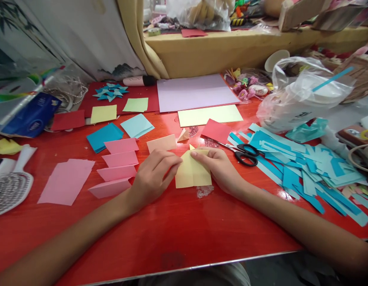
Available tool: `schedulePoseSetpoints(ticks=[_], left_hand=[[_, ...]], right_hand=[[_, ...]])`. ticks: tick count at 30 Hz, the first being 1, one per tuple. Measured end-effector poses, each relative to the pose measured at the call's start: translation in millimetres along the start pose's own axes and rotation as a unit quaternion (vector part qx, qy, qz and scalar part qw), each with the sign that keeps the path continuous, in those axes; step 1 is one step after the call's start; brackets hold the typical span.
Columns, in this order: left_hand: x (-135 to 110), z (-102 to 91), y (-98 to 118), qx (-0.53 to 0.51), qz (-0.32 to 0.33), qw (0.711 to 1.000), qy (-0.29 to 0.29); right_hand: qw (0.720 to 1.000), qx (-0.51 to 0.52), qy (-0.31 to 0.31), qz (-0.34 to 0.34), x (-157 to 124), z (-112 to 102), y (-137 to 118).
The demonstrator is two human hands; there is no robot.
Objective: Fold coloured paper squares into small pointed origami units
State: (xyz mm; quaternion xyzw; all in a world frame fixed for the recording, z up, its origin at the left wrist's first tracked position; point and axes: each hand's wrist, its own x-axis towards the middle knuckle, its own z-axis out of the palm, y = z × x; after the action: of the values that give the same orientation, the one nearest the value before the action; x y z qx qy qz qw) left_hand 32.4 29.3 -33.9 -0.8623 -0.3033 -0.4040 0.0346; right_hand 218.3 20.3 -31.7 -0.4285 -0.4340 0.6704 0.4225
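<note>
A pale yellow paper square [192,174] lies partly folded on the red table [178,226], in the middle. My left hand [154,174] pinches its upper left edge with curled fingers. My right hand [220,166] grips its upper right corner, thumb and fingers pressed on the fold. Both hands rest on the tabletop. Several folded pink papers [118,167] lie in a column just left of my left hand. Black-handled scissors [245,153] sit just right of my right hand.
A heap of blue paper strips [303,171] covers the right side. A plastic bag [303,93] stands behind it. Blue, yellow, red and lilac sheets [195,93] lie at the back, with a blue paper star [110,91]. A hairbrush [9,186] lies far left.
</note>
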Motion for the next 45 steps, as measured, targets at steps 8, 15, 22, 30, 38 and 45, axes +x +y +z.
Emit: schedulePoseSetpoints(ticks=[8, 15, 22, 30, 38, 45], left_hand=[[-4.8, 0.6, -1.5, 0.009, 0.041, 0.999, -0.029], [-2.5, 1.9, -1.5, -0.035, 0.066, 0.997, -0.035], [-2.1, 2.0, -3.2, -0.058, 0.094, 0.993, -0.042], [-1.0, 2.3, -2.7, -0.058, 0.096, 0.993, -0.046], [-1.1, 5.4, -4.6, -0.069, 0.106, 0.992, -0.029], [-0.1, 5.0, -3.9, -0.072, 0.104, 0.991, -0.033]], right_hand=[[1.000, -0.020, -0.006, 0.007, -0.2, 1.8, -2.1], [1.000, 0.006, -0.006, 0.004, -1.1, 3.1, -1.5], [1.000, 0.017, -0.011, 0.002, -0.4, 1.6, -0.2], [0.999, 0.046, -0.016, 0.000, -0.2, 0.9, -0.9], [0.998, 0.059, -0.023, 0.008, 0.6, 0.3, 0.1], [0.998, 0.061, -0.026, 0.005, 0.3, 0.2, -1.1]])
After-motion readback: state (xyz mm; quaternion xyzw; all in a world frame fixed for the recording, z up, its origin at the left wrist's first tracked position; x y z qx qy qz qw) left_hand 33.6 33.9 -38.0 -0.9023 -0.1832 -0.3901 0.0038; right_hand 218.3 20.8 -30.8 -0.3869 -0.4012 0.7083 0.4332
